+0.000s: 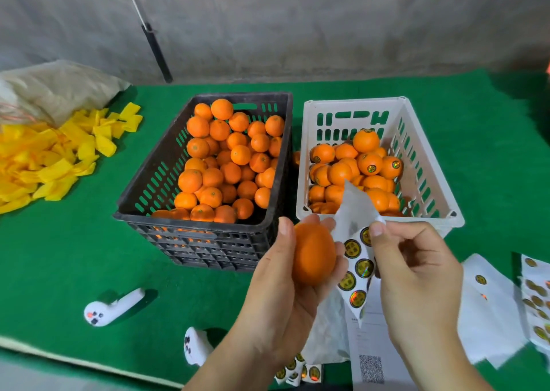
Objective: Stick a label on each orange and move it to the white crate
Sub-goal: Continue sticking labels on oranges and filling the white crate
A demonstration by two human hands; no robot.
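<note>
One orange (314, 255) is being cupped in the left hand (285, 286) at lower centre, while a label sheet (355, 254) is being pinched by the right hand (416, 274) beside it. Labelling appears to be under way; next, a label is likely to be peeled and pressed on, before the white crate (428, 164) at centre right is reached, beside the black crate (205, 227).

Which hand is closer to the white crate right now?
Right. The right hand pinches the label sheet just below the white crate's near rim. The left hand, holding an orange, sits farther left, before the black crate.
</note>
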